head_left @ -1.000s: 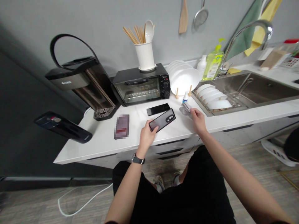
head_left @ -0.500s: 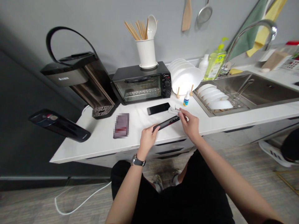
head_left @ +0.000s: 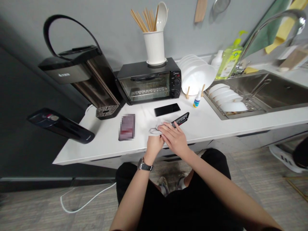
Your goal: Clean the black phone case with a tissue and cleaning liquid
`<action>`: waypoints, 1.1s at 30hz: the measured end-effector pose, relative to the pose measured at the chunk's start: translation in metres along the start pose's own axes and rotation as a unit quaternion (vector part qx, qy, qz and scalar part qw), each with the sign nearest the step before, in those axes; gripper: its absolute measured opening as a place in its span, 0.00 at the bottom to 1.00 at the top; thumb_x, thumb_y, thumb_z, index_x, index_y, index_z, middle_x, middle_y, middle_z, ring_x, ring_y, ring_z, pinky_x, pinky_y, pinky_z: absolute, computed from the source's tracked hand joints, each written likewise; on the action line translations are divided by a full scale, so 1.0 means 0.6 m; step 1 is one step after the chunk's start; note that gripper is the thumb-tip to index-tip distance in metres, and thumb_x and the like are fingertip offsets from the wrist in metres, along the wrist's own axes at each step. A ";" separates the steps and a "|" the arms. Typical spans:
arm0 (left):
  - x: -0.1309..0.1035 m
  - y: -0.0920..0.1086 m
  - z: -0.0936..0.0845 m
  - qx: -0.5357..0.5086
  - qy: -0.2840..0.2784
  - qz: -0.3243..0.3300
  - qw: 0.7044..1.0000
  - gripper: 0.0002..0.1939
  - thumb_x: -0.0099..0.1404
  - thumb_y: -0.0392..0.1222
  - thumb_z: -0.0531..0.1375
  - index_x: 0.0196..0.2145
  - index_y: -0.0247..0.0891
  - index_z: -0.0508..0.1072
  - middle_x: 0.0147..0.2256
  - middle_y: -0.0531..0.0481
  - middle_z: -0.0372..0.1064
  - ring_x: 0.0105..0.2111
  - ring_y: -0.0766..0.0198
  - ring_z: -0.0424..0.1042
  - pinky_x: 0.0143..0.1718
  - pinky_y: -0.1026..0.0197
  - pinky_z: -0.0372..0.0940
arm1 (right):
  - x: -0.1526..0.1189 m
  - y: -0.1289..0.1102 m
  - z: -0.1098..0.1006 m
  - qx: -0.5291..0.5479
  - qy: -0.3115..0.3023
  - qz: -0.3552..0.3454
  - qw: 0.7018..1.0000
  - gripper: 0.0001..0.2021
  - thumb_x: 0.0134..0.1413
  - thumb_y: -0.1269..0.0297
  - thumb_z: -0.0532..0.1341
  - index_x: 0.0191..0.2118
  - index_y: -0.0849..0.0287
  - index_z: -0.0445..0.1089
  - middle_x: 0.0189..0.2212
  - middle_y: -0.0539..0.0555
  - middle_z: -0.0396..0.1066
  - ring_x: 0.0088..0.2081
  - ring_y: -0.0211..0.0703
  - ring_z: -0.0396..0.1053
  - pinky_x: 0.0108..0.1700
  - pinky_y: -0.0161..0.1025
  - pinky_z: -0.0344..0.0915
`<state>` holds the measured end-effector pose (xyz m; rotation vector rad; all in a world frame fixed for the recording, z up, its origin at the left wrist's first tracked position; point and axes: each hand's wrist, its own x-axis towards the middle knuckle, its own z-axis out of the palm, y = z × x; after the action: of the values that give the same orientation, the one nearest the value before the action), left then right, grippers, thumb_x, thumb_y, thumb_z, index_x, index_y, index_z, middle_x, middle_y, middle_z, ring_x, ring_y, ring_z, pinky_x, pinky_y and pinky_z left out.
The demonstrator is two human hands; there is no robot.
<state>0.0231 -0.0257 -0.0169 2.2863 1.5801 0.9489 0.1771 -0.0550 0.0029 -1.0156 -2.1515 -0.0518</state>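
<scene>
Over the counter's front part, my left hand (head_left: 154, 145) is closed around the near end of a slim black device (head_left: 182, 120), whose far end points up to the right. My right hand (head_left: 175, 138) lies over the device and presses a white cloth (head_left: 155, 130) against it, partly covering my left fingers. Behind them a black phone (head_left: 167, 109) lies flat on the counter. A small spray bottle (head_left: 196, 100) with a blue and yellow label stands to its right. Left of my hands is a pixelated purple-grey item (head_left: 127, 127).
A black toaster oven (head_left: 149, 84) bears a white utensil holder (head_left: 154, 48). At the left stand a tall dark dispenser (head_left: 93, 80) and a dark cylindrical object (head_left: 61, 125). White plates (head_left: 198, 78) stand in a rack beside the sink (head_left: 269, 93), near a green soap bottle (head_left: 228, 62).
My right hand and the cloth have moved left along the device, from its far end to beside my left hand. The camera view has shifted slightly.
</scene>
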 end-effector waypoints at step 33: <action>-0.004 0.003 -0.001 0.024 -0.020 0.025 0.999 0.15 0.71 0.32 0.55 0.44 0.39 0.82 0.41 0.43 0.82 0.42 0.53 0.80 0.50 0.54 0.71 | 0.000 0.037 -0.018 -0.064 -0.047 -0.001 0.997 0.27 0.71 0.53 0.55 0.69 0.61 0.61 0.65 0.65 0.67 0.70 0.58 0.57 0.75 0.64 0.36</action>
<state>0.0236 -0.0285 -0.0163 2.3726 1.5512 0.8798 0.1989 -0.0434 0.0047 -1.1089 -2.2591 -0.1475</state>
